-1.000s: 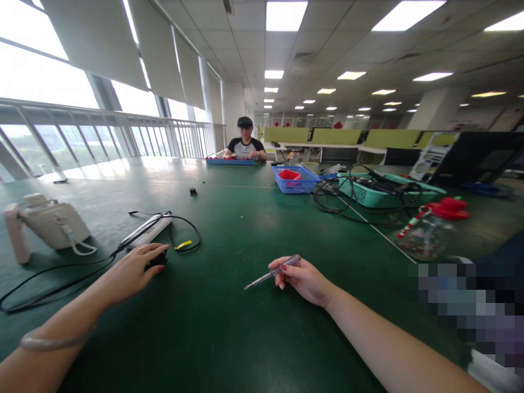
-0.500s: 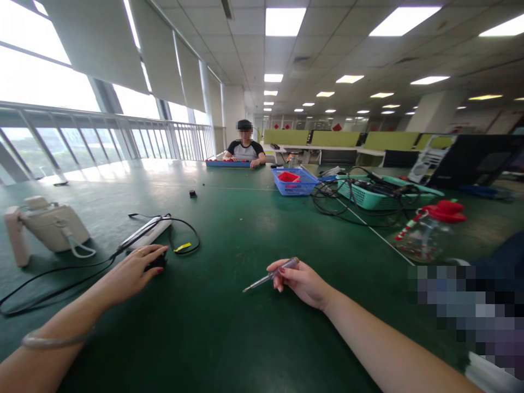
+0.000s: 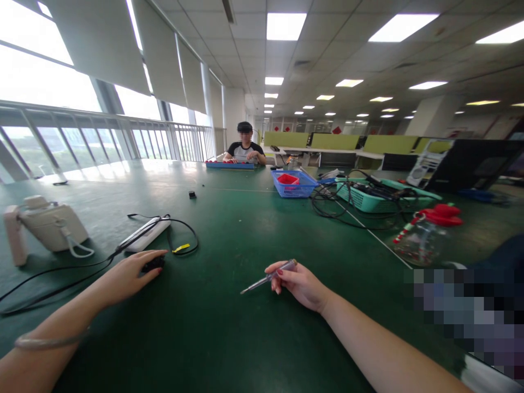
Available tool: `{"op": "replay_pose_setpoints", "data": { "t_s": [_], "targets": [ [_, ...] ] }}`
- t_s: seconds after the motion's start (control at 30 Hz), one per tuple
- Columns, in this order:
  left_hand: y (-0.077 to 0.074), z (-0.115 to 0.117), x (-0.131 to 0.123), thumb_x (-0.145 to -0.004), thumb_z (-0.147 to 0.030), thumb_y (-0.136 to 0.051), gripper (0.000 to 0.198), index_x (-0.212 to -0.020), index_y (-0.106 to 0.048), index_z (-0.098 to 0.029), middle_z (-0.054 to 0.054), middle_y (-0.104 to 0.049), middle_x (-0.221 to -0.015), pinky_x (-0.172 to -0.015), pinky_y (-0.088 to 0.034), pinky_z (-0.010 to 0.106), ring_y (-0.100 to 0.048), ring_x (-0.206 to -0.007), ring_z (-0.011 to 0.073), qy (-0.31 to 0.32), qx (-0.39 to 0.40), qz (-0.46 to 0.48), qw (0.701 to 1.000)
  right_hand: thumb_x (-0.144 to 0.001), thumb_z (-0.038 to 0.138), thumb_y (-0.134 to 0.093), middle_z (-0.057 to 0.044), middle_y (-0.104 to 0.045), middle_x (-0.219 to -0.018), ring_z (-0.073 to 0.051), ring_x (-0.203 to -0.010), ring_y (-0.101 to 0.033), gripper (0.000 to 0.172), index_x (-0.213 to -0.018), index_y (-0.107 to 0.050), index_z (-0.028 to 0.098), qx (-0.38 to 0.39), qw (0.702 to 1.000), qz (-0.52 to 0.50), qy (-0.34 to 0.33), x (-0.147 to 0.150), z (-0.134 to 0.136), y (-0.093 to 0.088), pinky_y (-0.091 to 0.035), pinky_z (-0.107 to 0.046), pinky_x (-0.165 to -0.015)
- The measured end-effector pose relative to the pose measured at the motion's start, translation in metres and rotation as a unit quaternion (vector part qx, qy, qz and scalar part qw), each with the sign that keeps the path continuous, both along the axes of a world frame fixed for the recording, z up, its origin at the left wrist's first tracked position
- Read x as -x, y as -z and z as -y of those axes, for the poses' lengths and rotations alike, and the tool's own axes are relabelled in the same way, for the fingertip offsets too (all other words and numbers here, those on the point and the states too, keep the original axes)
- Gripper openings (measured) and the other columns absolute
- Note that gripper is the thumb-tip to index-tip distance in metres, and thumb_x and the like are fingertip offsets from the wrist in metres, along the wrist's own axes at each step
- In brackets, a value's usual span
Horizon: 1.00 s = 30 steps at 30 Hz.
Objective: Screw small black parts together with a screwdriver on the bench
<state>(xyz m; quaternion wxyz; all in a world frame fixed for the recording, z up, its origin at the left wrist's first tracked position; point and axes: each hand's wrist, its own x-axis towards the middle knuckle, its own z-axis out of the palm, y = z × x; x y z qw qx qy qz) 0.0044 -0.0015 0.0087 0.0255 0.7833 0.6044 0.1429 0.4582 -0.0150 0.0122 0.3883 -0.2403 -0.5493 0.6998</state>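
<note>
My right hand (image 3: 301, 284) rests on the green table (image 3: 229, 333) with its fingers curled round a slim screwdriver (image 3: 268, 277), whose metal tip points left. My left hand (image 3: 126, 275) lies on the table with its fingers over a small black object (image 3: 153, 264) at the end of a black cable (image 3: 53, 284); only part of that object shows. A white power strip (image 3: 148, 233) lies just beyond the left hand, with a cable loop and a yellow tag (image 3: 182, 248) beside it.
A cream device (image 3: 49, 226) sits at the left. A blue basket (image 3: 298, 183), a teal basket with tangled cables (image 3: 379, 197) and a clear jar with a red lid (image 3: 426, 232) stand at the right. A person sits at the table's far end (image 3: 244, 148).
Both hands have stayed almost where they were; the view has shifted slightly. The screwdriver remains in my right hand.
</note>
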Motion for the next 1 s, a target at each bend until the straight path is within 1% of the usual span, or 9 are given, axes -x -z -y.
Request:
{"op": "replay_pose_setpoints", "data": {
  "t_s": [0.1, 0.27, 0.43, 0.6, 0.77, 0.9, 1.0],
  "targets": [
    [0.0, -0.001, 0.002, -0.081, -0.058, -0.052, 0.063, -0.133, -0.054, -0.021, 0.011, -0.059, -0.132, -0.105, -0.041, 0.045, -0.055, -0.12, 0.0302, 0.005, -0.016, -0.003, 1.0, -0.083, 0.031, -0.066, -0.005, -0.066, -0.075, -0.015, -0.072, -0.058, 0.025, -0.098, -0.071, 0.012, 0.001, 1.0, 0.001, -0.003, 0.0, 0.0, 0.0, -0.044, -0.032, -0.071],
    [0.002, -0.004, 0.008, -0.078, -0.059, -0.055, 0.062, -0.129, -0.057, -0.024, 0.009, -0.059, -0.131, -0.105, -0.043, 0.041, -0.056, -0.119, 0.0291, 0.032, -0.029, 0.014, 0.999, -0.083, 0.031, -0.066, -0.005, -0.066, -0.075, -0.015, -0.071, -0.058, 0.025, -0.099, -0.071, 0.012, 0.001, 1.0, -0.002, -0.004, 0.0, -0.001, 0.0, -0.044, -0.032, -0.07],
    [0.001, -0.006, 0.011, -0.077, -0.061, -0.056, 0.063, -0.129, -0.057, -0.025, 0.008, -0.06, -0.13, -0.102, -0.045, 0.042, -0.056, -0.118, 0.0294, 0.025, -0.021, 0.023, 0.999, -0.082, 0.031, -0.067, -0.006, -0.066, -0.075, -0.015, -0.071, -0.059, 0.026, -0.098, -0.072, 0.012, 0.001, 1.0, -0.004, -0.003, 0.0, 0.0, 0.0, -0.044, -0.031, -0.069],
    [0.001, -0.006, 0.012, -0.076, -0.063, -0.055, 0.063, -0.128, -0.058, -0.027, 0.008, -0.062, -0.128, -0.101, -0.046, 0.042, -0.057, -0.117, 0.0299, 0.025, -0.026, 0.033, 0.999, -0.084, 0.03, -0.065, -0.005, -0.065, -0.076, -0.015, -0.072, -0.059, 0.024, -0.099, -0.071, 0.012, 0.0, 1.0, -0.003, -0.007, 0.0, 0.0, 0.0, -0.044, -0.031, -0.07],
    [0.002, -0.006, 0.016, -0.074, -0.063, -0.058, 0.067, -0.13, -0.056, -0.026, 0.009, -0.063, -0.126, -0.098, -0.048, 0.042, -0.059, -0.114, 0.0305, 0.018, -0.005, 0.047, 0.999, -0.083, 0.03, -0.065, -0.005, -0.066, -0.075, -0.015, -0.071, -0.059, 0.024, -0.099, -0.071, 0.012, -0.002, 1.0, -0.004, -0.009, 0.0, -0.001, 0.0, -0.044, -0.031, -0.07],
    [-0.001, -0.005, 0.016, -0.077, -0.06, -0.057, 0.065, -0.13, -0.055, -0.023, 0.01, -0.061, -0.129, -0.102, -0.044, 0.044, -0.056, -0.117, 0.0308, 0.014, -0.005, 0.052, 0.999, -0.083, 0.031, -0.066, -0.005, -0.066, -0.074, -0.015, -0.071, -0.058, 0.025, -0.099, -0.071, 0.012, 0.0, 1.0, -0.004, -0.007, 0.0, -0.001, 0.0, -0.044, -0.031, -0.069],
    [-0.003, -0.003, 0.015, -0.077, -0.06, -0.057, 0.066, -0.13, -0.056, -0.022, 0.009, -0.061, -0.128, -0.102, -0.044, 0.043, -0.056, -0.117, 0.0306, 0.015, 0.0, 0.055, 0.998, -0.083, 0.03, -0.065, -0.005, -0.065, -0.075, -0.015, -0.071, -0.058, 0.025, -0.099, -0.071, 0.012, 0.0, 1.0, -0.003, -0.004, 0.0, -0.001, 0.001, -0.044, -0.031, -0.069]
  ]
}}
